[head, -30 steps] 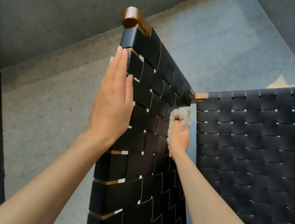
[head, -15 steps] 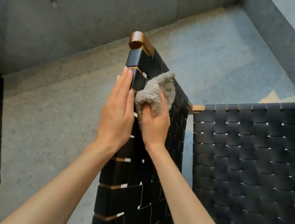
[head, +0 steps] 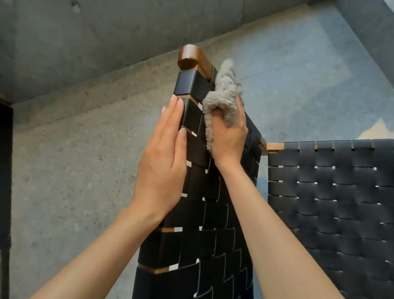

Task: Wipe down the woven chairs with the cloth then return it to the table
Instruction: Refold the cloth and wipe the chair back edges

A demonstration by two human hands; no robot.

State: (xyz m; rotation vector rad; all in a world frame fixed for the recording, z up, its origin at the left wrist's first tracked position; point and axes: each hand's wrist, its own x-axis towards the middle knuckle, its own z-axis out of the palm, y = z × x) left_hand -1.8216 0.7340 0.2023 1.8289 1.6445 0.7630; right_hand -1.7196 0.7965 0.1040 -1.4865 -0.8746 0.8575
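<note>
1. Higher in the frame centre than half a second ago: cloth (head: pixel 222 93), bunched in the curled, gripping fingers of the right hand (head: pixel 228 133), reaching up the chair back (head: pixel 203 228) beside the wooden post top (head: pixel 192 60).
2. Left hand (head: pixel 163 159) much as before, fingers straight and together, flat against the back's left edge.
3. Fluffy grey looped pile; flat black straps in a grid weave; rounded, glossy brown wood.
4. At right, second woven chair (head: pixel 349 214), same weave; speckled grey concrete floor (head: pixel 296 61) behind.

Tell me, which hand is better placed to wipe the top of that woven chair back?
Probably the right hand: it grips the grey cloth, pressed against the chair back beside the wooden top corner. The left hand lies flat on the side edge, holding nothing.
</note>
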